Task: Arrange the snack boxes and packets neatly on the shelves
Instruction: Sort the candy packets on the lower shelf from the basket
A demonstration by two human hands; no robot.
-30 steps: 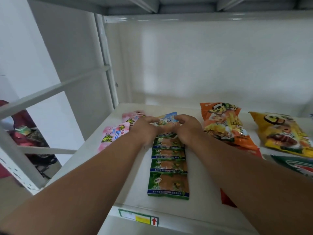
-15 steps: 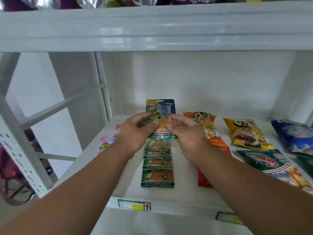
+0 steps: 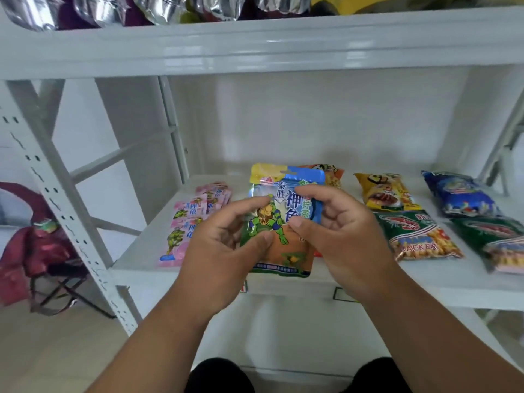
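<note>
While both hands lift a small stack of turtle snack packets [image 3: 279, 222] upright in front of the shelf [image 3: 425, 279], the left hand [image 3: 224, 251] pinches the left edge with thumb and fingers and the right hand [image 3: 337, 236] pinches the right, likely to square the edges before laying them down. Pink packets [image 3: 190, 222] lie just left; an orange bag [image 3: 330, 174] sits partly hidden behind. Yellow [image 3: 382, 191], green [image 3: 416, 234] and blue [image 3: 459, 194] bags fill the right side, leaving only the middle strip free.

Blue-green turtle-print packet [image 3: 286, 211], pink packets [image 3: 190, 222], white shelf [image 3: 425, 282]
</note>
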